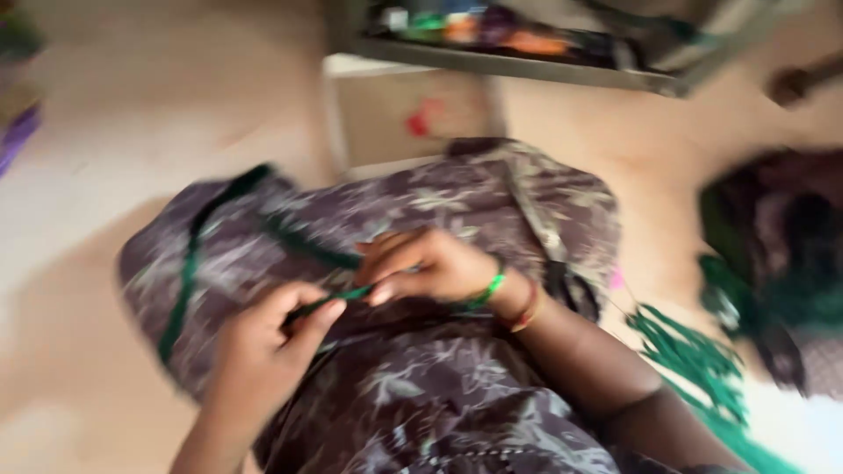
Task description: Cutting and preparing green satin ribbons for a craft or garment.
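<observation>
The view is blurred by motion. My left hand (263, 347) and my right hand (430, 266) meet over my lap, both pinching a thin green strand (338, 298) between thumb and fingers. A longer dark green cord (189, 263) runs from there across the dark floral cloth (421, 386) over my knees. My right wrist carries green and red bangles (509, 298).
A bundle of loose green strands (694, 360) lies on the floor at my right, beside a dark heap of cloth (781, 254). A low shelf (527, 61) with coloured items stands ahead, a pale box (413, 114) below it. Tan floor surrounds me.
</observation>
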